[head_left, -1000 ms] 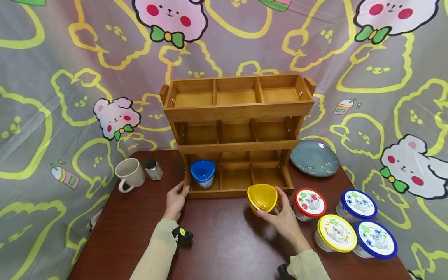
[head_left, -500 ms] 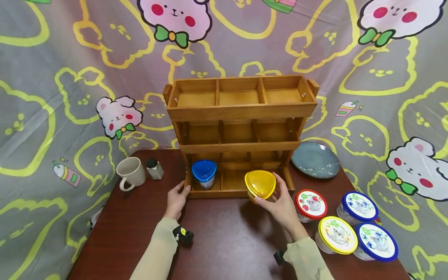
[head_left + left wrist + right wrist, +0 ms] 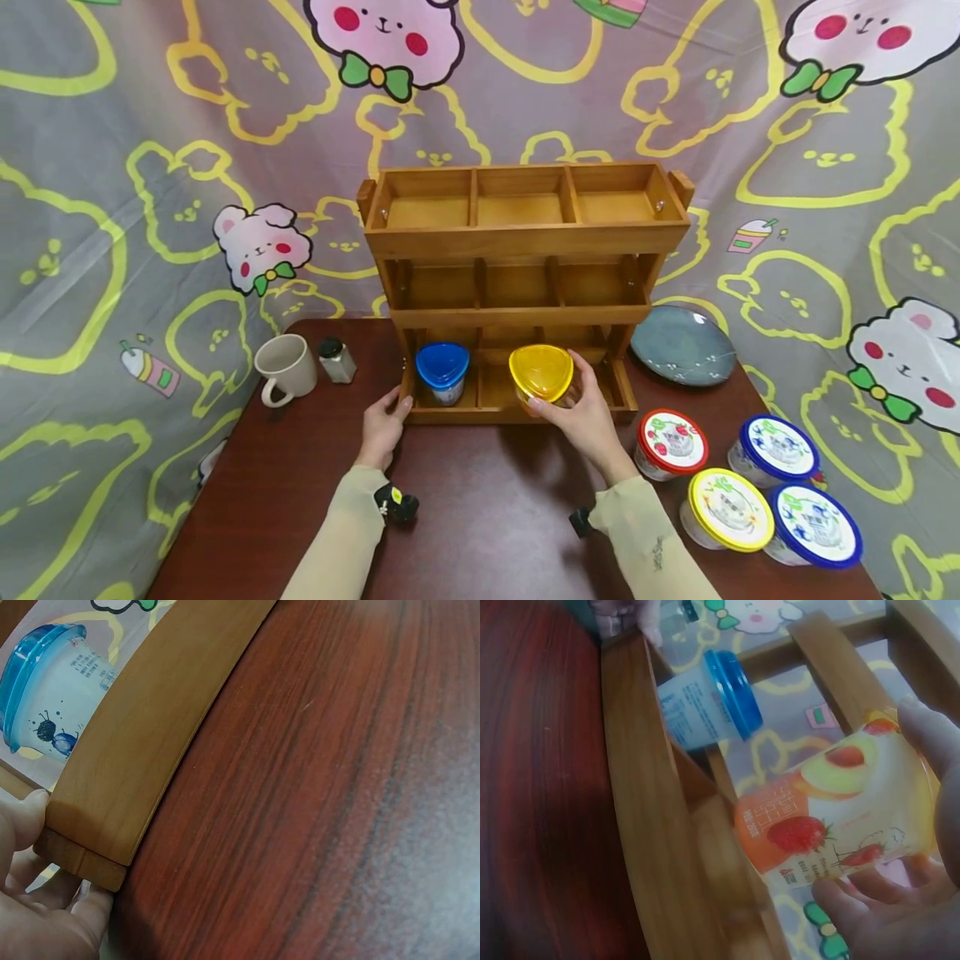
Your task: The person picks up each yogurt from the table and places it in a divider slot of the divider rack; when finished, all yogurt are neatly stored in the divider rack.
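My right hand (image 3: 587, 417) grips a cup with a yellow lid (image 3: 541, 372) above the bottom tier of the wooden rack (image 3: 525, 242). In the right wrist view, fruit pictures show on the side of this cup (image 3: 832, 810), tilted over the tier's front board. My left hand (image 3: 381, 427) holds the front left corner of the bottom tier; in the left wrist view its fingers (image 3: 82, 907) curl round the board's end (image 3: 142, 742). A blue-lidded cup (image 3: 442, 372) stands in the bottom tier's left compartment.
A beige mug (image 3: 287, 367) and a small black-capped jar (image 3: 337, 360) stand left of the rack. On the right are a grey-blue plate (image 3: 684, 345), a red-lidded tub (image 3: 672, 443), a yellow-lidded tub (image 3: 729, 510) and two blue-lidded tubs (image 3: 776, 450).
My right hand has carried the yellow-lidded cup left and farther back, from in front of the rack to over its bottom tier. My left hand keeps its hold on the corner.
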Demonstrator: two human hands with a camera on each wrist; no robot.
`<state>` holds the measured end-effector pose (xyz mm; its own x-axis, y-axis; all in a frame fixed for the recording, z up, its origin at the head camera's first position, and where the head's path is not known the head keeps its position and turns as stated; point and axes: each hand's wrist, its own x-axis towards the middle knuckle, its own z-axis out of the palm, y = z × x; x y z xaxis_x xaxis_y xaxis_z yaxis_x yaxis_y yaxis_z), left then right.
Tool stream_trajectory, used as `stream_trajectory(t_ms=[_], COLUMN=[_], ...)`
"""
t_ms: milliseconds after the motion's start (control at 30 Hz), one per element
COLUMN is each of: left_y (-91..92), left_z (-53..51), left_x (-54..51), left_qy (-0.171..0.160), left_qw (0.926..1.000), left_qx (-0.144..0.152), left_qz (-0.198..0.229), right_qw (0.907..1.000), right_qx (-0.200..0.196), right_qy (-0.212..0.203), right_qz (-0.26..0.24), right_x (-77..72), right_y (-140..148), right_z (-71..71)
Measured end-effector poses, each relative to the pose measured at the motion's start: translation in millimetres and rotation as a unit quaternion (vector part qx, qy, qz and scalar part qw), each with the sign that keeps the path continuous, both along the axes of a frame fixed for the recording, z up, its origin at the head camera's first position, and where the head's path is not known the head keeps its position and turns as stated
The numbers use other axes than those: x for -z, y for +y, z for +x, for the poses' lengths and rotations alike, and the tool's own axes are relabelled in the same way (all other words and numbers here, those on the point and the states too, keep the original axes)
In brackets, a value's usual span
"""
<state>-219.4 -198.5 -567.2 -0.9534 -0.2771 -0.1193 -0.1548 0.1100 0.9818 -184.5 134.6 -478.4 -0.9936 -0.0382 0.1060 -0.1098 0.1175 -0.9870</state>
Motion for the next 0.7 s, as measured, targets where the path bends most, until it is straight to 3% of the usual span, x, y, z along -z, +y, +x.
stream_trajectory(t_ms=[433,700], left_y=[2.3,2.1], left_z=[-1.6,-0.7], left_x=[0.0,0.8], left_qy=[-0.002,-0.007], left_qw=[1.0,0.9999], left_qx=[-0.003,-0.013], left_qz=[-0.003,-0.006], right_qw=[0.9999,0.9991], right_qx=[0.006,-0.015], right_qy=[-0.011,-0.027], right_qz=[0.0,-0.03], right_x=[17.5,27.0], right_y=[-18.5,-27.4], right_z=[-38.8,-53.0])
